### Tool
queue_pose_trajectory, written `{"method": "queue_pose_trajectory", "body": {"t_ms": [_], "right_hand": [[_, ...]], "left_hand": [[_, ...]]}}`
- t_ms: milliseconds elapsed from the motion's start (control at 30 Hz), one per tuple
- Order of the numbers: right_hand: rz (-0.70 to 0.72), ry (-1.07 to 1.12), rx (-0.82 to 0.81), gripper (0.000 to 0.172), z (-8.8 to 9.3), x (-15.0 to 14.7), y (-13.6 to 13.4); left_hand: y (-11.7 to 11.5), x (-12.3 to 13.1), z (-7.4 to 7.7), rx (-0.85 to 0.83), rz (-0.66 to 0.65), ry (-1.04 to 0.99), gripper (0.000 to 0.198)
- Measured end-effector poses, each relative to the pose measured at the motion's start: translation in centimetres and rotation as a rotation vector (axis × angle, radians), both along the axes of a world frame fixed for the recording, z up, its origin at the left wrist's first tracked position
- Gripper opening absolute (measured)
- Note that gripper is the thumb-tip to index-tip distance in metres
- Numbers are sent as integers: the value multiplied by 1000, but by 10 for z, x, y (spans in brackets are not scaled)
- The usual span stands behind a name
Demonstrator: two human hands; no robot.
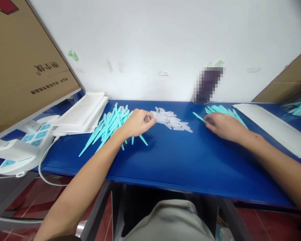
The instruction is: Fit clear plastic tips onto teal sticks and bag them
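My left hand (141,121) is at the left edge of a heap of small translucent blade caps (169,118). Its thumb and forefinger are pinched together at the caps; whether one is between them I cannot make out. Behind and left of that wrist lies a pile of turquoise eyebrow razors (110,122), several with pale caps on their ends. Over on the right, my right hand (222,124) grips one turquoise eyebrow razor (198,116) that points left. A second pile of turquoise razors (222,109) lies just behind this hand, partly hidden by it.
The blue table (163,160) meets a white wall. A stack of white sheets or envelopes (80,112) and a white power strip (40,137) with a cable are at left, by a large cardboard box (22,60). A long white strip (273,129) lies at right, before another box (286,77).
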State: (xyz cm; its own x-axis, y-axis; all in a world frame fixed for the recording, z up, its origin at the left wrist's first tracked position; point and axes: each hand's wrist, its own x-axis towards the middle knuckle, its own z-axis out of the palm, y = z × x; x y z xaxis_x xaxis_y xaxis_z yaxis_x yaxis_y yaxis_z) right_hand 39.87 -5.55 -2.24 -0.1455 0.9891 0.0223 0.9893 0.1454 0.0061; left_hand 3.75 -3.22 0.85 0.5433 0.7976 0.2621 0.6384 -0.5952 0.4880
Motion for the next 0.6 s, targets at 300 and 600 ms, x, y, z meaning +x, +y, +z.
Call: {"method": "queue_pose_trajectory", "body": {"t_ms": [300, 600], "right_hand": [[19, -11, 27, 34, -2, 1, 0], [29, -25, 43, 27, -4, 4, 1]], "left_hand": [[3, -2, -2, -392, -305, 158, 34], [12, -16, -9, 54, 219, 354, 32]]}}
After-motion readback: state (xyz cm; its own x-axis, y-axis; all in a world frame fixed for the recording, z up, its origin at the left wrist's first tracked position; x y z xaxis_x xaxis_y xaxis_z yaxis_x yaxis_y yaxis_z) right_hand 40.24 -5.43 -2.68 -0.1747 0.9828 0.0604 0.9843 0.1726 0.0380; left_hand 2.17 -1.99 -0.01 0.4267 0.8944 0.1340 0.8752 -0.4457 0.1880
